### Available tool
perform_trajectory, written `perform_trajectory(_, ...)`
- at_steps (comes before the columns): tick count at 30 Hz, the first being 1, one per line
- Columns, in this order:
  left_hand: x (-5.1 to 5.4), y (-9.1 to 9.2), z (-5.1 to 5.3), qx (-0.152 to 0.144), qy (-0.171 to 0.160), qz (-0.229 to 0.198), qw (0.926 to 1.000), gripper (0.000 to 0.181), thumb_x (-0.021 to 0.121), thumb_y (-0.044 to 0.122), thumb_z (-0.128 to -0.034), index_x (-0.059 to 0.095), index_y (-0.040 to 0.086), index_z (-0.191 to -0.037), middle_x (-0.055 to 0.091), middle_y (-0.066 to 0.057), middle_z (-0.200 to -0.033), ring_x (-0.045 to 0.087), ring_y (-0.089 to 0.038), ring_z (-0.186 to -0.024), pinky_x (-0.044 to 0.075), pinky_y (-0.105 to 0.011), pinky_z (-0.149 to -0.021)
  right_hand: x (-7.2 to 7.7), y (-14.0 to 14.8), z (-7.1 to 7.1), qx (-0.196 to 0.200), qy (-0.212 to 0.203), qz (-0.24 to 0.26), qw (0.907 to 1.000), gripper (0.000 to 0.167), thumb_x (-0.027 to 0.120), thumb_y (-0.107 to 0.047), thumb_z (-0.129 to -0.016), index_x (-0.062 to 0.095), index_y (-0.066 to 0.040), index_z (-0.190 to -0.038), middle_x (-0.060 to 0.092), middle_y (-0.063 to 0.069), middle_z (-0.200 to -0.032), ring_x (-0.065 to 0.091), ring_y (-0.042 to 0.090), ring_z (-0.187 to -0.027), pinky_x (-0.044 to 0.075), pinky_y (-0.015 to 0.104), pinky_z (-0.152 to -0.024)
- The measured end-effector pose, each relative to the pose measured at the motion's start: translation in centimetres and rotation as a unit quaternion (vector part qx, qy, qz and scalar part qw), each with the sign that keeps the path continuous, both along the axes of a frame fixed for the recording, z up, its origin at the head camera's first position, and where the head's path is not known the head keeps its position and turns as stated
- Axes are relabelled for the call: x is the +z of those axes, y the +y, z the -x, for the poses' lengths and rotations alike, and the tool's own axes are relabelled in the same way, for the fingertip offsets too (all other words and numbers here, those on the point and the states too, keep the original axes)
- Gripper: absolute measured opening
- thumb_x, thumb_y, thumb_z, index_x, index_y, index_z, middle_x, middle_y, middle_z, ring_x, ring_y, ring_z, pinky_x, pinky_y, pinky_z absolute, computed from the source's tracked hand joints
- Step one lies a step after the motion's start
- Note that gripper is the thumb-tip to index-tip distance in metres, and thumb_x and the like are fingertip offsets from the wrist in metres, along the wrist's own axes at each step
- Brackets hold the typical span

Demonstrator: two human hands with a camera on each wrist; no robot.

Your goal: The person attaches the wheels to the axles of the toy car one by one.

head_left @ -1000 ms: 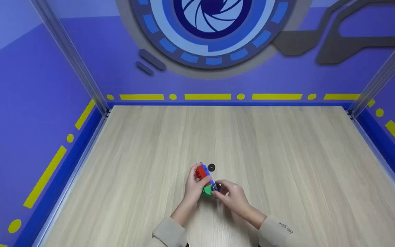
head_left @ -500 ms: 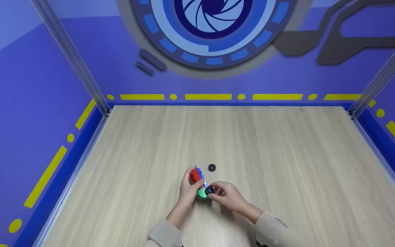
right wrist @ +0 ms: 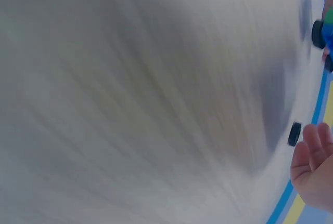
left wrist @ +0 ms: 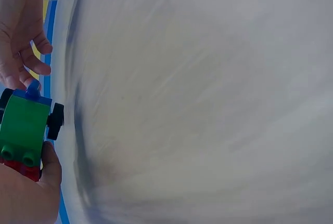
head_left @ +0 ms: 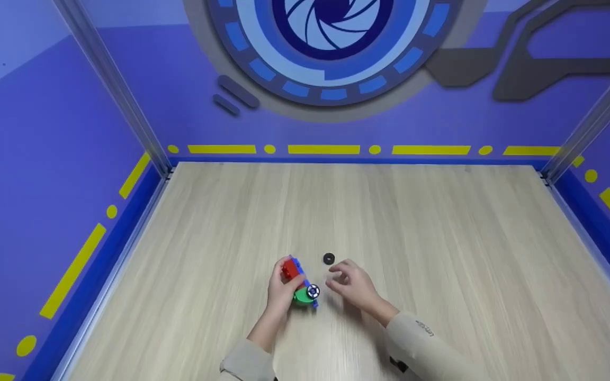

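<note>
My left hand (head_left: 281, 291) grips a toy vehicle built of blocks by its red block (head_left: 290, 269). A blue base (head_left: 298, 266) runs along its side, and a green curved block (head_left: 303, 296) sits at the near end. One black wheel (head_left: 313, 291) is on the side facing right; in the left wrist view black wheels (left wrist: 55, 121) show on both sides of the green block (left wrist: 23, 125). To the right, my right hand (head_left: 357, 287) hovers with relaxed, slightly bent fingers and holds nothing. Just beyond its fingertips a loose black wheel (head_left: 329, 259) lies on the table.
The wood-grain table (head_left: 416, 222) spreads out around both hands. Blue printed panels (head_left: 135, 90) wall it in at the back and sides, with metal posts (head_left: 125, 106) at the far corners.
My right hand has let go of the wheel on the vehicle and moved up toward the loose wheel. The left hand has drawn the vehicle to the left.
</note>
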State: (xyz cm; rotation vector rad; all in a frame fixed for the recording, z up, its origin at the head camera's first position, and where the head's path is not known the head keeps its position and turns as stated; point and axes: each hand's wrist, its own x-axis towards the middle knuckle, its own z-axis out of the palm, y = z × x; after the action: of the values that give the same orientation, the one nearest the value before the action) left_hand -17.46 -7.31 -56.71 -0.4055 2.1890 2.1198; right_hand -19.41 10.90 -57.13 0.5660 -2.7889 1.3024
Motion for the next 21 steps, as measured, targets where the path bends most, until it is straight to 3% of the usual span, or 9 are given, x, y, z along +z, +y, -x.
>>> perform_trajectory(4, 0.1, -0.2, 0.1, 0.005, 0.001, -0.008, 1.0000, 0.056, 0.057, 0.013, -0.0837, 0.031, 0.014, -0.133, 0.035, -0.017, -0.135, 0.035, -0.033, -0.122, 0.029, -0.047, -0.101, -0.3, -0.1, 0.8, -0.035, 0.025, -0.020, 0.9989, 0.031, 0.065, -0.025, -0.077, 0.062, -0.005, -0.100, 0.055, 0.008, -0.107, 0.054, 0.024, -0.096, 0.044, 0.039, -0.082)
perform_trajectory(7, 0.1, -0.4, 0.2, 0.008, 0.006, -0.004, 0.9999, 0.056, 0.057, 0.012, -0.0833, 0.031, 0.013, -0.133, 0.038, -0.018, -0.134, 0.038, -0.033, -0.120, 0.031, -0.047, -0.099, -0.5, -0.1, 1.2, -0.040, 0.038, -0.048, 0.9974, 0.036, 0.065, -0.026, -0.076, 0.060, -0.007, -0.105, 0.053, 0.012, -0.118, 0.049, 0.030, -0.109, 0.039, 0.045, -0.090)
perform_trajectory(14, 0.4, -0.6, 0.1, 0.008, 0.006, 0.004, 0.9999, 0.056, 0.057, 0.013, -0.0838, 0.031, 0.012, -0.134, 0.037, -0.018, -0.135, 0.035, -0.034, -0.122, 0.029, -0.048, -0.100, -0.8, 0.2, 1.6, 0.003, 0.037, -0.148, 0.9882, 0.058, 0.060, -0.040, -0.078, 0.047, -0.011, -0.127, 0.037, 0.011, -0.139, 0.037, 0.033, -0.123, 0.033, 0.053, -0.092)
perform_trajectory(21, 0.7, -0.5, -0.1, -0.003, 0.007, 0.004, 1.0000, 0.056, 0.056, 0.010, -0.0839, 0.031, 0.012, -0.134, 0.036, -0.019, -0.135, 0.037, -0.035, -0.121, 0.031, -0.048, -0.099, -0.7, 0.0, 1.4, 0.047, 0.012, -0.214, 0.9755, 0.063, 0.052, -0.047, -0.082, 0.039, -0.013, -0.133, 0.033, 0.007, -0.141, 0.029, 0.031, -0.129, 0.027, 0.057, -0.095)
